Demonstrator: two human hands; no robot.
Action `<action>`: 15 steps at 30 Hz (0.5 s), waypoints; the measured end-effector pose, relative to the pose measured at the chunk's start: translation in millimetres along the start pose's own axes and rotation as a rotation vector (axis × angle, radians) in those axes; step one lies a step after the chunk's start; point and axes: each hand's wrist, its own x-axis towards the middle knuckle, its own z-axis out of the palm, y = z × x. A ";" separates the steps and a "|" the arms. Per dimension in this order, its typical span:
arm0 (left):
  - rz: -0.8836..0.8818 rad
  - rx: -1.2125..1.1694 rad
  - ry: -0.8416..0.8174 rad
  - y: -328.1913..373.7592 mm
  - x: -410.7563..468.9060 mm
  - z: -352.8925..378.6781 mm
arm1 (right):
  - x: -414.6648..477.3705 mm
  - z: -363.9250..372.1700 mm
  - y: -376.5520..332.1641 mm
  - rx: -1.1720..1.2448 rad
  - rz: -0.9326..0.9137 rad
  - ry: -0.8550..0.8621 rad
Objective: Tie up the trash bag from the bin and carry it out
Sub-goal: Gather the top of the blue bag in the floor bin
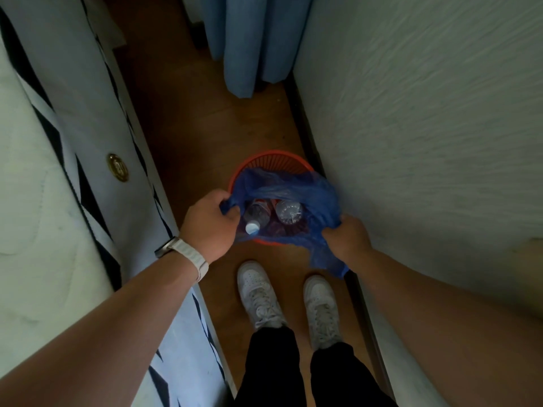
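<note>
Blue bag sits in our red bin; our left hand and right hand clench its rim, squeezed between bed and wall.

Trash bag: thin blue plastic film, crinkled, semi-translucent. Bin: orange plastic, slotted lattice wall. Bottles: clear glossy plastic; one with white cap. Floor: brown wood-look, smooth, matt. Wall: pale, rough ridged texture. Curtain: blue woven cloth. Watch strap: cream ribbed fabric. Sneakers: white, smooth, laced.
</note>
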 end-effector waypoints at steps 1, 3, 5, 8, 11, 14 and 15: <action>-0.011 -0.025 0.008 0.4 -0.6 -0.8 | -6.1 -2.3 -3.3 0.029 -0.021 0.017; -0.024 -0.062 0.029 2.0 -2.1 -3.8 | -17.5 -7.3 -10.7 0.050 -0.067 0.025; -0.033 -0.114 0.055 3.7 -3.7 -7.5 | -29.5 -13.3 -19.2 0.055 -0.099 0.023; -0.041 -0.193 0.087 13.2 -9.8 -17.1 | -48.3 -24.4 -33.7 0.079 -0.126 0.059; -0.037 -0.248 0.102 27.3 -16.9 -27.7 | -68.5 -39.5 -51.8 0.129 -0.166 0.090; -0.012 -0.273 0.139 43.7 -25.4 -39.6 | -87.3 -56.5 -68.7 0.184 -0.211 0.094; -0.008 -0.270 0.155 50.2 -29.3 -45.1 | -93.8 -62.8 -74.6 0.204 -0.225 0.093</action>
